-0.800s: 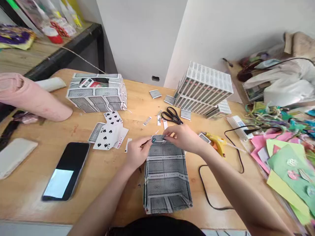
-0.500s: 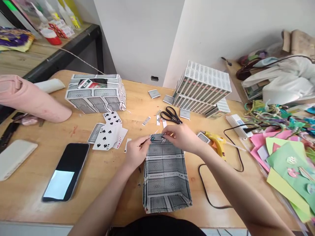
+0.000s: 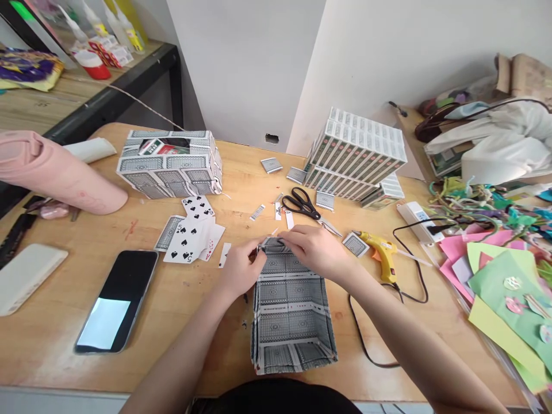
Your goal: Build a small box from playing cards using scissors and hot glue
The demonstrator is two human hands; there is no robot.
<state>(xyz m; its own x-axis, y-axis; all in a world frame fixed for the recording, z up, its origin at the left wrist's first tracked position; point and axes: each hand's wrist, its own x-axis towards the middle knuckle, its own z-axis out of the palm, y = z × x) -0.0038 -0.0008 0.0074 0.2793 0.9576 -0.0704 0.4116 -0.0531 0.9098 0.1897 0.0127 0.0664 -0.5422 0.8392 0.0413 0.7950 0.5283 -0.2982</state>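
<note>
An open box made of playing cards (image 3: 287, 310) stands on the table right in front of me, its inside lined with grey patterned card backs. My left hand (image 3: 242, 265) pinches the far left corner of the box rim. Along the same far edge, the bent fingers of my right hand (image 3: 317, 248) grip the rim near its middle. My fingertips partly hide that edge. Beyond my hands lie black-handled scissors (image 3: 301, 201) and thin cut strips of card (image 3: 278, 210). To the right of my right hand is a yellow glue gun (image 3: 383, 256) with its cord.
A finished-looking card-covered box (image 3: 170, 172) stands at the back left, near loose playing cards (image 3: 185, 238) and a phone (image 3: 116, 302). Stacked card packs (image 3: 356, 155) rise at the back right. A power strip (image 3: 418, 223) and coloured paper (image 3: 509, 299) lie on the right.
My left hand has shifted slightly left to the corner of the box. My right hand has lowered a little, its fingers now over the far rim. The box stays put.
</note>
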